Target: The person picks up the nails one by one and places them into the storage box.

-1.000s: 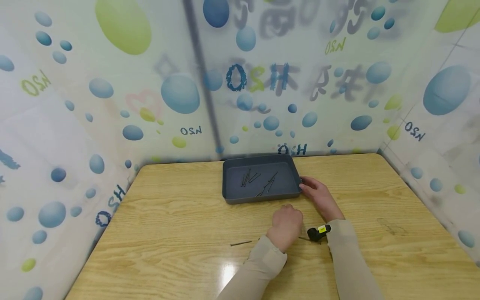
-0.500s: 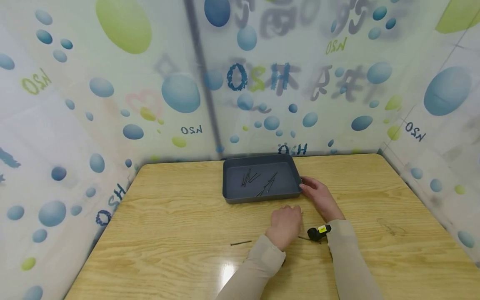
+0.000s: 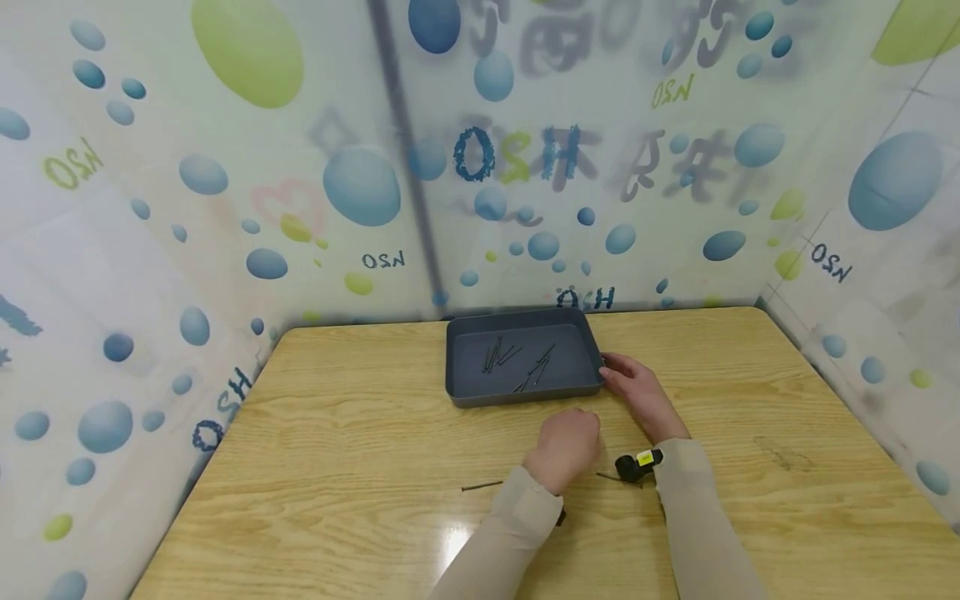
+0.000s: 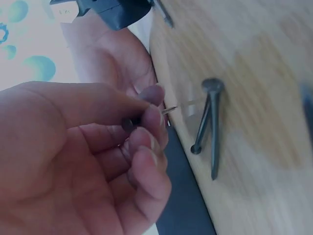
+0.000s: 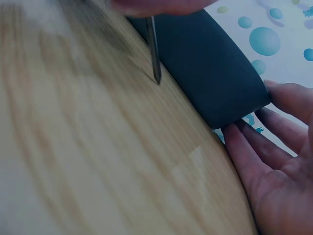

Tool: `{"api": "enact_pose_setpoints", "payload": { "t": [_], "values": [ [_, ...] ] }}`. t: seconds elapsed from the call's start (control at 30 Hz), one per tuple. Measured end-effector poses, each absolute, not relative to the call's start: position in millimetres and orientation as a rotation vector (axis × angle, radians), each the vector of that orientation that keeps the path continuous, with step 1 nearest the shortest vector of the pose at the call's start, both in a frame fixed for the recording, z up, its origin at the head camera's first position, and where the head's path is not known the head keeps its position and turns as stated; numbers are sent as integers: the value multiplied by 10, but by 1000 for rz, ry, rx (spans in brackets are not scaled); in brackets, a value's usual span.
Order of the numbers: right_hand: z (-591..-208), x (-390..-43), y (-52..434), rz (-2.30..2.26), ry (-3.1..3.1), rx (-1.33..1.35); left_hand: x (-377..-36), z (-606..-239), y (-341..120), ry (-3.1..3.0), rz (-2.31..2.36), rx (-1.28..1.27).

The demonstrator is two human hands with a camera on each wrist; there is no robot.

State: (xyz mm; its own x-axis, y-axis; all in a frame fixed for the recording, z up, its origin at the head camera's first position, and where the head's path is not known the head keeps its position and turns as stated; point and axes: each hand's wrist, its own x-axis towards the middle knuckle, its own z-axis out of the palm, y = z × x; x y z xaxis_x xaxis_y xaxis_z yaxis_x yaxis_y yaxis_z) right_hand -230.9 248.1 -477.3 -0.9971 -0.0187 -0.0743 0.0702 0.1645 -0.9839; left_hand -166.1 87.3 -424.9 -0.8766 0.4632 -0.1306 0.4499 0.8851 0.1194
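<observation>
My left hand (image 3: 564,448), in front of the tray, pinches a nail (image 4: 169,110) between thumb and fingertips. Its pointed end also shows below the fingers in the right wrist view. The nail is hidden behind the hand in the head view. At the right front corner of the dark grey tray (image 3: 525,398), my right hand (image 3: 641,396) holds the wall, thumb on one side and fingers below. Inside the tray lie several nails (image 3: 491,358). Close to the left hand, two nails, a thicker one (image 4: 215,137) and a thinner one (image 4: 201,127), lie crossed on the wood.
On the wooden table (image 3: 360,417), one loose nail (image 3: 480,486) lies left of the left forearm. Another nail (image 3: 609,477) lies beside the black wrist camera (image 3: 633,467) on the right arm. A patterned wall (image 3: 360,292) stands right behind the tray.
My left hand has drawn slightly left and toward me. A nail end showing past its fingers half a second ago is now hidden in the head view. The right hand and tray stay put.
</observation>
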Motion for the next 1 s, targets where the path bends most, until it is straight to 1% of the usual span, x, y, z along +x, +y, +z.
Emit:
{"api": "enact_pose_setpoints", "payload": {
  "t": [0.43, 0.6, 0.83, 1.0],
  "values": [
    [-4786, -2298, 2486, -1996, 2344, 24, -1793, -4133, 690, 2600, 490, 1051],
    [-4799, -2295, 2483, -2020, 2324, 20, -1805, -4079, 639, 2595, 577, 1054],
    [-4793, -2287, 2488, -1998, 2342, 2, -1818, -4045, 597, 2762, 528, 1049],
    [-4795, -2289, 2489, -1994, 2350, 14, -1826, -4031, 568, 2809, 593, 1031]
  ]
}}
